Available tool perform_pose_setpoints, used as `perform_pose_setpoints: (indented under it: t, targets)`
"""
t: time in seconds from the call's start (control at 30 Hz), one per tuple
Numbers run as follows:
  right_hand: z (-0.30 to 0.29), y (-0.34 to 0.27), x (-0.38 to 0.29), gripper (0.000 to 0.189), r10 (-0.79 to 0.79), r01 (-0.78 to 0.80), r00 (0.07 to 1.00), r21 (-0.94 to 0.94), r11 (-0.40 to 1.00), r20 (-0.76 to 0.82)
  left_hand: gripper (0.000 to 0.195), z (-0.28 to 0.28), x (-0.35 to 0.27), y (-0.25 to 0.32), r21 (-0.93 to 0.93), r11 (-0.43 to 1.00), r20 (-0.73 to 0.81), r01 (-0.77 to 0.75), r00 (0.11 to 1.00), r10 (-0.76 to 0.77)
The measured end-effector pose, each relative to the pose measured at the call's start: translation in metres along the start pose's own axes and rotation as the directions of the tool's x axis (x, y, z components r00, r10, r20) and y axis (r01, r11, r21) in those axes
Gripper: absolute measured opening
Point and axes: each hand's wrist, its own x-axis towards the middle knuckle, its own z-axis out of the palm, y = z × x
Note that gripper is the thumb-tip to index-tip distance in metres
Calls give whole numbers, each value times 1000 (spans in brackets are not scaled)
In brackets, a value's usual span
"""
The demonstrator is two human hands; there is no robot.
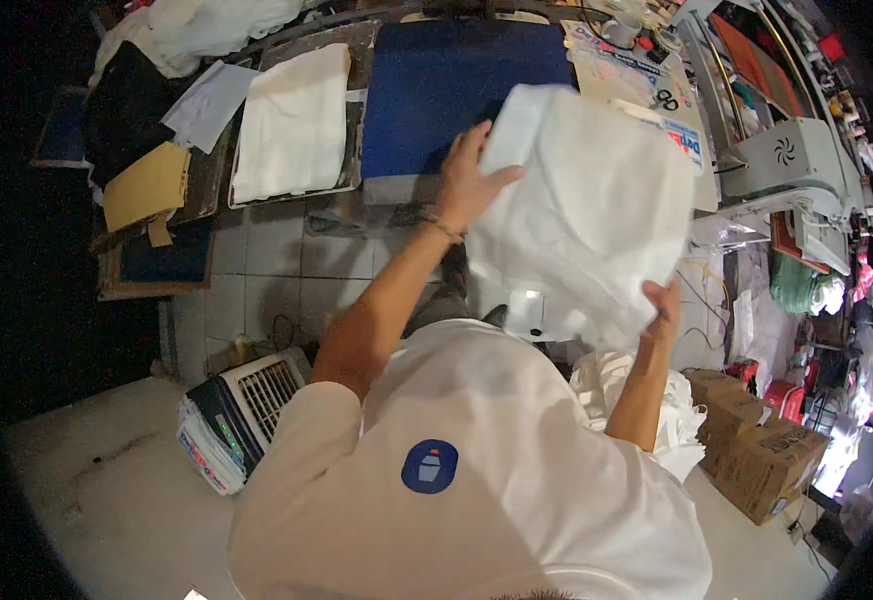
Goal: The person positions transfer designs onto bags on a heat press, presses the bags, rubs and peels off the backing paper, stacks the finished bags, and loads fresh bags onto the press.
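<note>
A piece of white fabric (594,195), possibly a bag, is held up in front of me, partly over a dark blue board (421,97). My left hand (474,180) grips its left edge, with the thumb lying on the near face and the fingers spread behind. Down at the lower right corner, my right hand (661,307) pinches the fabric, its fingers partly hidden. Another flat white cloth (294,124) lies on a board left of the blue one. The held fabric covers part of the printed sheets at the right.
A heat press machine (789,157) stands at the right. Scissors (665,99) and a white mug (621,30) sit on the table beyond the fabric. An air cooler (260,397) is by my left side. White fabric items (680,427) and cardboard boxes (766,461) are on my right.
</note>
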Motion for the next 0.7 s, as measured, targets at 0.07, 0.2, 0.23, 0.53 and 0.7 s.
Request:
perform_pose_setpoints:
  t: [0.07,0.2,0.23,0.53,0.7]
  targets:
    - [-67,-1,-15,57,-97,64,970,-150,987,-223,103,30,-22,32,335,938,-165,-92,974,155]
    - [-37,-70,-69,38,-286,253,958,-427,868,-14,97,44,-60,132,-468,858,554,211,827,99]
    - [0,-86,-72,32,-364,389,919,-490,780,150,97,45,-71,146,-467,859,562,210,820,105]
    - [139,-66,-17,41,-267,564,813,-586,582,518,25,36,-20,36,-277,959,44,-65,996,80]
    - [100,3,53,61,-550,555,776,-748,363,309,26,-31,25,-48,-642,701,84,310,937,-338]
